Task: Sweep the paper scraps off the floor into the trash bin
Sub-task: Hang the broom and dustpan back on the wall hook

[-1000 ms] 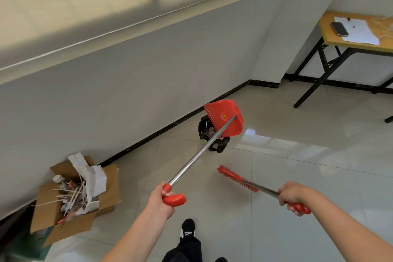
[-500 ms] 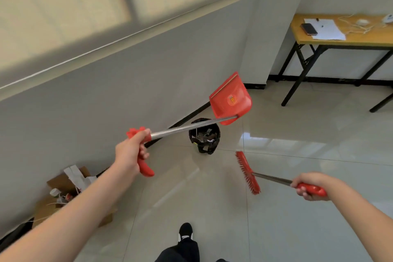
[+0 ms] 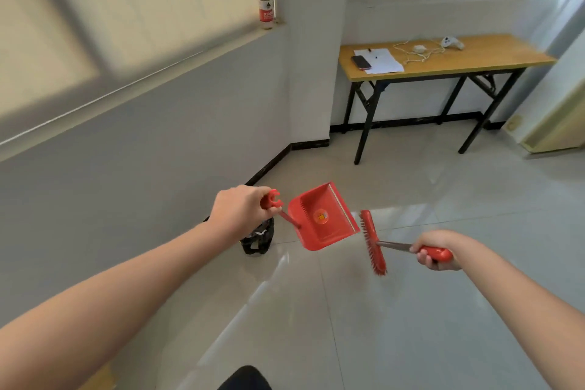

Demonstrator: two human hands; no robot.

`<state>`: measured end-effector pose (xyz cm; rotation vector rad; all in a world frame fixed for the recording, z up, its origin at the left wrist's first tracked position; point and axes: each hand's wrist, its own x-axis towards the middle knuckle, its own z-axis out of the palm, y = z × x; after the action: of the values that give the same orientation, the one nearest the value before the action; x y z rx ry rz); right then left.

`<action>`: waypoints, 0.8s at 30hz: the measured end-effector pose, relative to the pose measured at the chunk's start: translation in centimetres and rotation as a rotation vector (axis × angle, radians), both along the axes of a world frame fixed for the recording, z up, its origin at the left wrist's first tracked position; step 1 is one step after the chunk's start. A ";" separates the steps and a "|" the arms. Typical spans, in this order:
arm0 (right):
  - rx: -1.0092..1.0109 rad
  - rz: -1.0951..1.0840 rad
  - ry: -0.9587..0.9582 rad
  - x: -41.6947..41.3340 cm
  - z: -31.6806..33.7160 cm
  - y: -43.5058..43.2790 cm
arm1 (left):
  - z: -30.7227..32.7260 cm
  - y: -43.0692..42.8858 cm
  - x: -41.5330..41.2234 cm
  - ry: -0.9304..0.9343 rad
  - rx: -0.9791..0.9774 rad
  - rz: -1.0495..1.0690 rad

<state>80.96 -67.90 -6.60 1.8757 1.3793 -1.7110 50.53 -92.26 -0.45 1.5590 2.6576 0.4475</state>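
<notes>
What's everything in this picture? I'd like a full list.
dustpan: one, red, held in the air
broom: one, red, right of dustpan
bin: one, black, on floor by wall
bottle: one, clear, red label, on windowsill
table: one, wood top, black legs, far side
phone: one, dark, on table
paper: one, white, on table
charger: one, white, on table
controller: one, white, on table
left hand: one, grips dustpan handle
right hand: one, grips broom handle
</notes>
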 end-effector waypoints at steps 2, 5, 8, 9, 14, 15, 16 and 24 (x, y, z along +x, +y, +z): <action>0.018 -0.005 -0.001 0.2 0.6 0.8 | -1.8 2.2 0.9 0.092 -0.049 -0.099; 0.033 0.009 -0.026 0.2 1.1 2.2 | -3.4 5.1 1.4 0.140 -0.062 -0.176; 0.021 0.005 -0.025 -1.0 1.4 4.3 | -4.3 7.8 0.6 0.165 -0.046 -0.263; 0.012 -0.003 -0.019 -1.8 1.4 5.2 | -4.7 8.8 0.1 0.176 -0.038 -0.297; -0.071 -0.020 0.010 -7.6 0.3 9.9 | -8.1 15.9 -2.9 0.262 -0.087 -0.429; -0.083 -0.032 0.020 -8.9 0.0 11.0 | -8.7 17.5 -3.7 0.249 -0.091 -0.440; -0.097 -0.054 0.031 -10.1 -0.2 12.1 | -9.3 19.0 -4.5 0.236 -0.098 -0.449; -0.170 0.126 -0.087 -22.7 1.7 21.9 | -13.8 29.8 -12.5 0.138 -0.200 -0.519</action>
<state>58.25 -45.99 -4.92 1.7127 1.2493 -1.6121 38.07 -62.49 -14.26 2.1644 2.1609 0.0487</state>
